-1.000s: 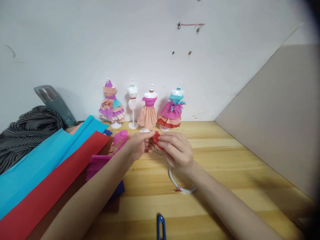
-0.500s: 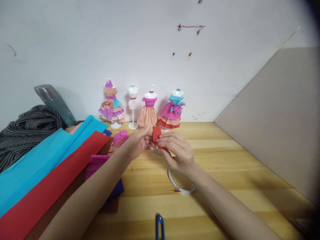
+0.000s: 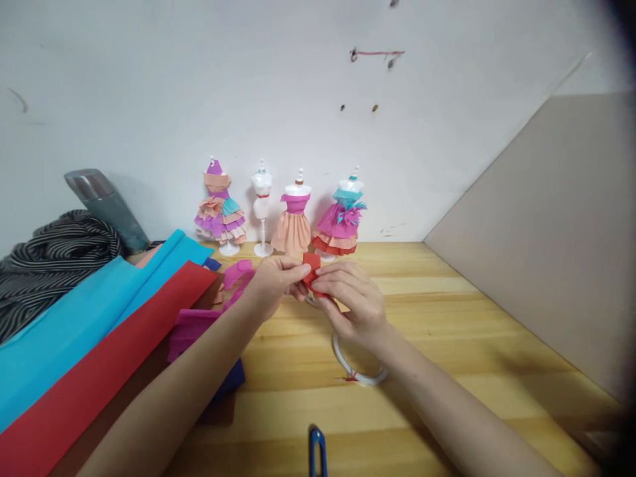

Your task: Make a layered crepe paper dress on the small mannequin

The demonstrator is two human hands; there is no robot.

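A small folded piece of red paper (image 3: 311, 262) is held up between both hands above the wooden table. My left hand (image 3: 281, 281) pinches its left edge, the thumb lying on its front. On the right side, the fingers of my right hand (image 3: 350, 295) are closed on the same piece, lower down. Beneath my right hand a white ring-shaped roll (image 3: 365, 379) with a red scrap on its rim lies on the table. Part of another round item shows just below the red piece, mostly hidden by the hands.
Several small mannequins stand along the wall, including one in a peach skirt (image 3: 291, 232) and a bare one (image 3: 262, 207). Blue sheets (image 3: 109, 298), a red sheet (image 3: 124, 344), magenta paper (image 3: 193, 324), striped cloth (image 3: 64, 258) and a bottle (image 3: 109, 205) lie left. A blue handle (image 3: 317, 450) is at the front.
My left thumb has come down onto the red piece, and the left fingers have closed on it. My right hand has barely moved. The view has shifted slightly.
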